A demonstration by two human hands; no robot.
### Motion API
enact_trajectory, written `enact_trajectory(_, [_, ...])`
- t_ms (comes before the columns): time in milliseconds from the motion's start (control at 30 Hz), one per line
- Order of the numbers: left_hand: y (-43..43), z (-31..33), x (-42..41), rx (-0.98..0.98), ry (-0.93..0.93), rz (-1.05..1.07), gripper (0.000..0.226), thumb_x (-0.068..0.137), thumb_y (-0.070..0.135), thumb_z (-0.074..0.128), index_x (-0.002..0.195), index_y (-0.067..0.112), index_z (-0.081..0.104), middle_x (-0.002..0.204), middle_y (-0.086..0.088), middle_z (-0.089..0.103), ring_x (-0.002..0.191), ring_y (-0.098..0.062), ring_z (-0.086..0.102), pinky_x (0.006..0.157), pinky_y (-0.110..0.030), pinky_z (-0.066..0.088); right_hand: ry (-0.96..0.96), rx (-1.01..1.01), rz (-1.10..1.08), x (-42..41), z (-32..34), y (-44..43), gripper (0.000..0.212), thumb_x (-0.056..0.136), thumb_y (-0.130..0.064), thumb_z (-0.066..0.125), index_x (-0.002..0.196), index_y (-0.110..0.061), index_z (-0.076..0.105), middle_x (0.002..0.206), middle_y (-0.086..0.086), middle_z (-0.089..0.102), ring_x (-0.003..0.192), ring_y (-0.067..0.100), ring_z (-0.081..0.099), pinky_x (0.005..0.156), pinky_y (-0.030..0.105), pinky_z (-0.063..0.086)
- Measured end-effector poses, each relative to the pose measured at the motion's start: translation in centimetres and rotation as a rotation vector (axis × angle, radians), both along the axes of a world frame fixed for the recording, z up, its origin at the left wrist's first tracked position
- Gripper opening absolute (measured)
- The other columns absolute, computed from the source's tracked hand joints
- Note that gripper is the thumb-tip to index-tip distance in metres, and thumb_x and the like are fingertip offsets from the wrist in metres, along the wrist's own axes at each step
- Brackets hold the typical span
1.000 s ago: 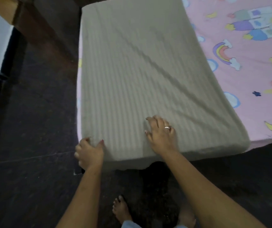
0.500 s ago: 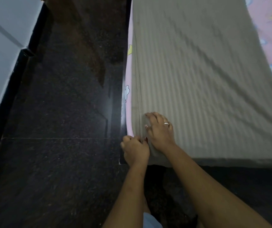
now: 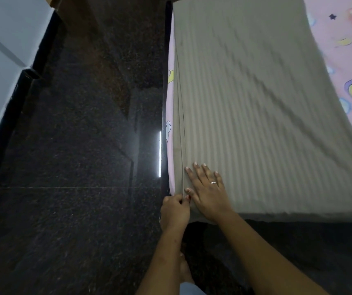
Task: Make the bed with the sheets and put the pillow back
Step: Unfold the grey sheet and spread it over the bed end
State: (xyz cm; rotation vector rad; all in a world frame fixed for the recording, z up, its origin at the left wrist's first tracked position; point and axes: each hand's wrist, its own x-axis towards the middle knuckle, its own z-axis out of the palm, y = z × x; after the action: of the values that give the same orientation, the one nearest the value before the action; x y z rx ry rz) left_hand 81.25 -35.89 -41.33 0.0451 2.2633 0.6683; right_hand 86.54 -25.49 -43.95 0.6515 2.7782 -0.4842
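At bed (image 3: pixel 345 60) corner: left hand (image 3: pixel 175 210) pinches grey sheet (image 3: pixel 256 103) edge; right hand (image 3: pixel 208 192) presses flat, fingers straight; dark floor (image 3: pixel 75 167) alongside.

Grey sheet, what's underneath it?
A pink sheet shows past the grey sheet on its left and right edges. What lies beneath the middle is covered.

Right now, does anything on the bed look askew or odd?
The grey sheet shows diagonal creases and covers only part of the pink sheet. The left hand pinches its corner; the right hand presses it flat.
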Motion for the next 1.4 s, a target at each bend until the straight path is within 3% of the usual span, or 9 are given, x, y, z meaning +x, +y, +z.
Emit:
enact_trajectory(133, [-0.1,0.2,-0.1,0.026,-0.02,-0.019,0.034,0.096,0.034,0.049,0.081,0.006,0.061,0.1,-0.008,0.048,0.092,-0.025,0.053,0.078,-0.031,0.042,-0.019,0.086,0.148,1.8,0.5,4.2,0.062,0.093,-0.055,0.024,0.149,-0.028,0.026,0.153,-0.002,0.033,0.139,0.021,0.035,0.109,0.046,0.029])
enact_trajectory(333, [-0.3,0.1,0.2,-0.023,-0.066,0.013,0.039,0.095,0.035,0.05,0.062,0.015,0.05,0.077,-0.006,0.06,0.074,-0.022,0.056,0.066,-0.032,0.043,-0.169,0.077,-0.108,3.8,0.3,7.4,0.069,0.095,-0.06,0.006,0.142,-0.023,0.043,0.142,0.005,0.049,0.127,0.027,0.051,0.096,0.052,0.043])
enact_trajectory(500, [0.7,2.0,-1.1,-0.308,0.049,-0.215,0.026,0.094,0.045,0.045,0.103,0.029,0.063,0.118,0.0,0.048,0.112,-0.02,0.047,0.08,-0.029,0.039,-0.046,0.012,0.094,1.5,0.0,3.7,0.063,0.096,-0.06,0.011,0.147,-0.028,0.029,0.148,-0.001,0.041,0.133,0.021,0.043,0.107,0.048,0.032])
enact_trajectory(600, [1.4,2.8,-2.5,-0.205,0.139,-0.108,0.02,0.089,0.043,0.052,0.102,0.028,0.052,0.115,0.001,0.052,0.109,-0.022,0.049,0.08,-0.031,0.041,0.04,0.029,0.096,-0.2,0.4,4.5,0.065,0.096,-0.059,0.009,0.148,-0.027,0.029,0.151,-0.003,0.037,0.137,0.017,0.038,0.11,0.045,0.035])
enact_trajectory(733, [3.4,2.1,-5.5,0.045,0.197,0.047,0.021,0.089,0.034,0.058,0.099,0.025,0.042,0.105,-0.001,0.06,0.092,-0.021,0.057,0.075,-0.034,0.047,0.035,-0.004,-0.158,-1.9,-0.5,5.5,0.073,0.092,-0.064,0.001,0.151,-0.024,0.018,0.157,0.0,0.023,0.144,0.021,0.024,0.114,0.043,0.011])
enact_trajectory(867, [6.8,1.2,-9.2,0.181,0.308,-0.046,0.047,0.089,0.023,0.06,0.132,0.019,0.042,0.131,-0.005,0.05,0.117,-0.024,0.048,0.095,-0.038,0.043,0.013,-0.024,-0.087,-2.5,-1.2,4.5,0.067,0.096,-0.06,0.013,0.148,-0.02,0.028,0.151,0.0,0.037,0.137,0.022,0.037,0.112,0.044,0.019])
enact_trajectory(1100, [14.3,-0.3,-14.8,0.07,0.391,-0.314,0.061,0.099,0.028,0.042,0.151,0.015,0.013,0.158,-0.004,0.01,0.144,-0.023,0.009,0.116,-0.036,0.015,0.143,-0.039,-0.081,-8.3,-2.0,10.7,0.072,0.091,-0.064,0.003,0.151,-0.026,0.008,0.158,-0.007,0.011,0.146,0.014,0.008,0.119,0.042,0.011])
enact_trajectory(1200, [16.8,-0.1,-17.2,-0.039,0.471,-0.336,0.059,0.096,0.031,0.048,0.147,0.014,0.024,0.152,-0.01,0.026,0.137,-0.03,0.023,0.109,-0.04,0.026,0.133,-0.026,-0.184,-11.6,-1.5,11.2,0.068,0.093,-0.059,0.02,0.144,-0.018,0.039,0.148,0.003,0.042,0.135,0.024,0.042,0.108,0.051,0.033])
enact_trajectory(1400, [20.3,0.7,-22.7,-0.017,0.337,-0.189,0.044,0.086,0.035,0.064,0.117,0.007,0.05,0.117,-0.015,0.053,0.108,-0.035,0.053,0.088,-0.039,0.043,0.272,-0.03,-0.084,-12.8,-1.6,8.3,0.069,0.091,-0.059,0.035,0.148,-0.02,0.029,0.152,-0.001,0.035,0.138,0.022,0.037,0.109,0.049,0.021])
